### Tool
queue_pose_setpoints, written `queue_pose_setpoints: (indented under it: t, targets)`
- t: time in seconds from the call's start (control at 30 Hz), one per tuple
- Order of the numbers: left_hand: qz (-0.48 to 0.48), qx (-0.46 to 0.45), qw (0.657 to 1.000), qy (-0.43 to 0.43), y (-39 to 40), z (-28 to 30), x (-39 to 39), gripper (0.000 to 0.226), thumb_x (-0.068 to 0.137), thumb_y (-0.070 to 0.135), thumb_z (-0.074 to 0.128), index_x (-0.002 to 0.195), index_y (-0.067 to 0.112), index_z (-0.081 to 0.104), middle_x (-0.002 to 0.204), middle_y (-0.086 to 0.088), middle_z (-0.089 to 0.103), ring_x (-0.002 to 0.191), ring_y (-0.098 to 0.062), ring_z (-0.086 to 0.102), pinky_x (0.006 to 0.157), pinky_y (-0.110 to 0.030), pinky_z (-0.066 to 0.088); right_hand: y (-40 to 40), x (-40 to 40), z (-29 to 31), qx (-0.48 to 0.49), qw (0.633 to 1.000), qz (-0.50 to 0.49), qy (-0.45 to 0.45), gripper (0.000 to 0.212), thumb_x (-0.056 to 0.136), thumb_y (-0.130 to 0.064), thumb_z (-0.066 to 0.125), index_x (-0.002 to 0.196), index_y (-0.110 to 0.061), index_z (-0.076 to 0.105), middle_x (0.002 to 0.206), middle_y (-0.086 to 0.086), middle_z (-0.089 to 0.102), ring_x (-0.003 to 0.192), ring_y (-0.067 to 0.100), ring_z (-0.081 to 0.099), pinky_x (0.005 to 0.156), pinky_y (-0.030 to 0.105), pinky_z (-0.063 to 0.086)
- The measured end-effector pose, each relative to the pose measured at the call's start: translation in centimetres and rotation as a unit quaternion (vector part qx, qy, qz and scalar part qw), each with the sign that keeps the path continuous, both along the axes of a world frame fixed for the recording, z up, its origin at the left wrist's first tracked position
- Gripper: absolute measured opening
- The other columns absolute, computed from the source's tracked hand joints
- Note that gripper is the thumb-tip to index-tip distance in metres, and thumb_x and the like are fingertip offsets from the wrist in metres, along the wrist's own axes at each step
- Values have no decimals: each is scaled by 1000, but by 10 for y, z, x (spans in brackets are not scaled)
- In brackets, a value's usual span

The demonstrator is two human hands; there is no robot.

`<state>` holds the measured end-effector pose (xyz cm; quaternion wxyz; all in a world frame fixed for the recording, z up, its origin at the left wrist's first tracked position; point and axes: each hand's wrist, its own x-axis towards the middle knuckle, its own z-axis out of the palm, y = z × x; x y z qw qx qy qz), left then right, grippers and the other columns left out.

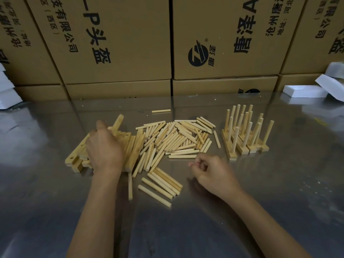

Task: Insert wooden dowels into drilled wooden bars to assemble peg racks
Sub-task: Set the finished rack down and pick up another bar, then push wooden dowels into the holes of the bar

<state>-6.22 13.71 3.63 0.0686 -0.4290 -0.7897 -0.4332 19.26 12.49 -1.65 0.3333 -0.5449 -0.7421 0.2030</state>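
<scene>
Where bars (134,146) pile, left fingers (98,125) hidden.

Two bare forearms enter from the lower edge, uncovered as far as the frame shows; no sleeve, glove, watch, ring or bracelet is seen; the left hand (104,149) and the right hand (214,171) are bare; nails on the right fingers (197,162) look short and unpainted.

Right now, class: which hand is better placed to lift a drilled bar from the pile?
Left. The left hand already rests on the pile of drilled bars. The right hand is curled, apart from the bars, nearer the loose dowels.
</scene>
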Motion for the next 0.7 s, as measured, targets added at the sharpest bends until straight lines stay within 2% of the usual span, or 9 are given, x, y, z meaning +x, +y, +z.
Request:
queue_pose_setpoints:
  t: [0.07,0.13,0.17,0.23,0.3,0.37,0.5,0.6,0.7]
  targets:
    - [-54,34,994,-85,-1,4,3,25,99,5,48,120,15,57,101,-5,59,90,-25,59,67,-38,44,-4,-9,-1,7,999,29,30,24,94,-37,61,74,-24,58,59,-4,56,54,8,50,55,30,44]
    - [-166,13,953,-253,-2,9,8,25,100,9,49,118,22,61,106,-3,66,86,-17,65,65,-32,51,-6,-14,3,-14,991,48,120,17,93,-39,63,83,-26,62,63,-6,56,57,2,49,56,24,43]
    - [-237,-14,902,-359,-3,12,13,26,100,7,49,117,21,63,106,-6,70,84,-17,68,66,-31,55,-7,-16,7,-41,981,54,183,14,91,-41,64,88,-27,65,66,-5,57,59,2,50,55,21,42]
    - [-366,-75,768,-521,-5,14,27,32,99,-3,45,118,13,63,98,-15,76,76,-17,72,62,-27,58,-7,-15,17,-115,942,53,310,22,85,-53,65,97,-36,68,70,-3,61,59,3,54,52,19,43]
    - [-446,-129,694,-550,-3,10,42,38,96,-11,42,121,9,62,96,-19,75,72,-18,71,57,-24,57,-6,-10,24,-166,902,34,397,33,78,-61,63,102,-40,70,74,-4,65,58,6,55,48,21,43]
    - [-493,-170,670,-528,-2,4,55,41,96,-12,42,125,9,61,98,-21,74,73,-19,71,56,-24,56,-3,-2,27,-176,878,23,444,33,83,-58,62,104,-35,72,75,-3,64,57,7,54,48,22,41]
    - [-530,-201,651,-505,0,-4,68,36,99,-7,43,128,6,60,93,-19,72,73,-22,70,55,-27,56,3,14,29,-147,868,36,473,23,101,-25,53,95,-23,75,66,-2,56,54,9,46,47,21,36]
    - [-537,-207,648,-499,-1,-8,74,35,97,-8,50,126,6,62,85,-14,71,72,-24,70,60,-28,59,3,11,27,-159,869,24,468,20,99,-26,56,91,-19,73,69,0,58,55,10,48,48,23,37]
    - [-531,-239,663,-471,-2,-12,77,35,98,-4,50,127,11,63,99,-22,74,90,-33,74,71,-32,62,1,4,24,-181,892,2,415,20,96,-30,61,92,-14,72,72,3,59,57,11,52,49,25,40]
